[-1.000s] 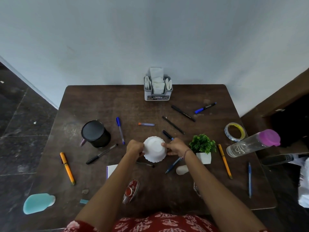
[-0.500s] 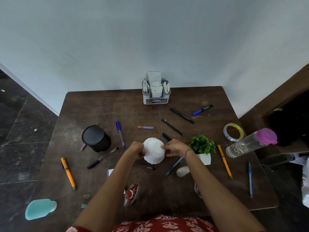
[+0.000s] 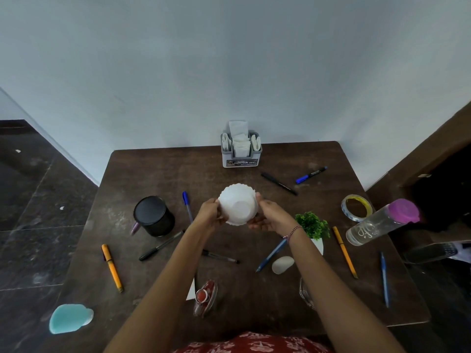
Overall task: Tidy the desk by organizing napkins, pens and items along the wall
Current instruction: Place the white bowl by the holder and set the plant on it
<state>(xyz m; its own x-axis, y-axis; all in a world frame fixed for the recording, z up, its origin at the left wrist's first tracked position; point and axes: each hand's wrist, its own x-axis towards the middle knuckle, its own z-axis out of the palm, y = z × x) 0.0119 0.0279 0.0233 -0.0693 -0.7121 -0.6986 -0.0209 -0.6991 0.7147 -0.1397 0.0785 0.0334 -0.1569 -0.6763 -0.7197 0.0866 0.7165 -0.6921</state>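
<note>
You have both hands on the white bowl (image 3: 238, 203), held up over the middle of the bench (image 3: 153, 174) and tipped so its flat base faces you. Your left hand (image 3: 210, 212) grips the scalloped rim at the bowl's 9 o'clock. Your right hand (image 3: 270, 216) holds it from 3 to 5 o'clock, fingers curled under the rim.

Take the bowl as the centre of the dial, with the wall at 12. The napkin holder (image 3: 240, 149) stands at 12, right at the bench's far edge, with folded napkins upright in its slots. At 1 o'clock a black pen (image 3: 279, 183) lies loose, with a blue marker (image 3: 311, 175) just beyond it. At 3 o'clock is the tape roll (image 3: 356, 207), and next to it the clear bottle (image 3: 382, 221) with a purple cap, at the right edge. The small green plant (image 3: 312, 226) sits just beside your right wrist, and an orange pencil (image 3: 344, 252) lies past it at 4.

At 9 o'clock the black cup (image 3: 154, 216) stands well apart from the bowl, and a blue-capped pen (image 3: 187, 206) lies between the cup and your left hand. A dark pen (image 3: 161, 245) lies at 8, with an orange pen (image 3: 112, 267) farther out. A blue pen (image 3: 271, 254) and a white pebble-like piece (image 3: 282, 264) lie beneath your right forearm, at 5 o'clock.
</note>
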